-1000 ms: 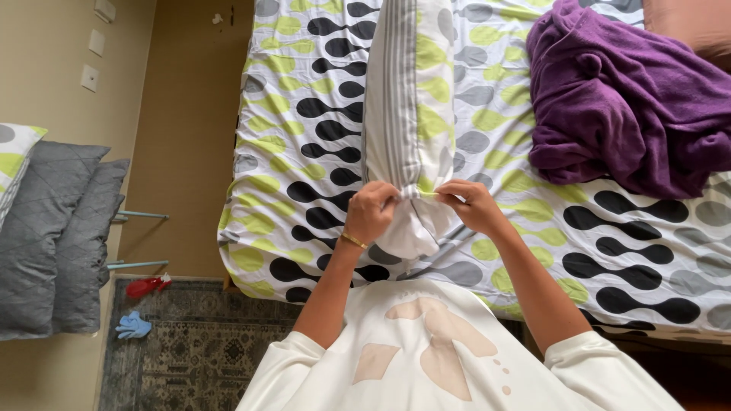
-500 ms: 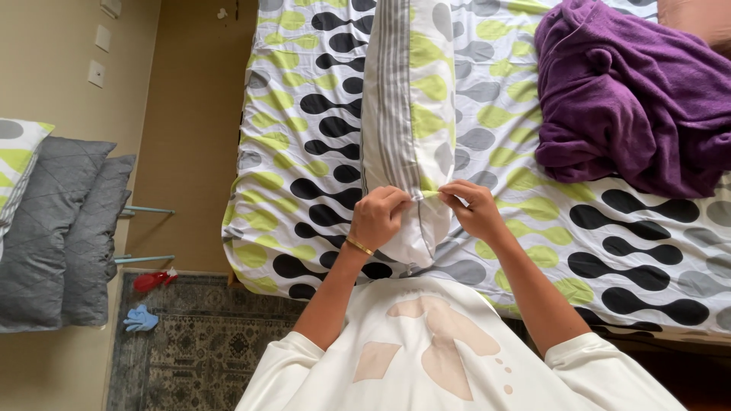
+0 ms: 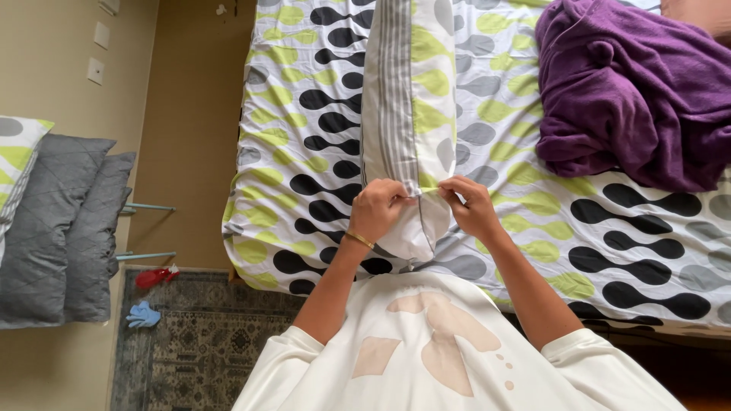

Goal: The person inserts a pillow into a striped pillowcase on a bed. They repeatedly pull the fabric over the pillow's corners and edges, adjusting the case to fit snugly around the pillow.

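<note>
A long pillow (image 3: 411, 99) in a patterned case with grey stripes and green and grey blobs lies on the bed, running away from me. My left hand (image 3: 381, 209), with a gold bracelet at the wrist, pinches the near open end of the pillowcase. My right hand (image 3: 468, 205) grips the same edge just to the right. Both hands hold the cloth taut between them. A white inner pillow end (image 3: 415, 240) sticks out below the hands.
The bed sheet (image 3: 304, 114) has black, green and grey blobs. A purple blanket (image 3: 632, 91) is bunched at the far right. Grey pillows (image 3: 61, 228) lean at the left wall. A patterned rug (image 3: 198, 342) holds a blue cloth (image 3: 143, 314) and a red item (image 3: 154, 276).
The view has shifted slightly. Both hands stay on the pillowcase edge, and have moved a little closer together at the opening.
</note>
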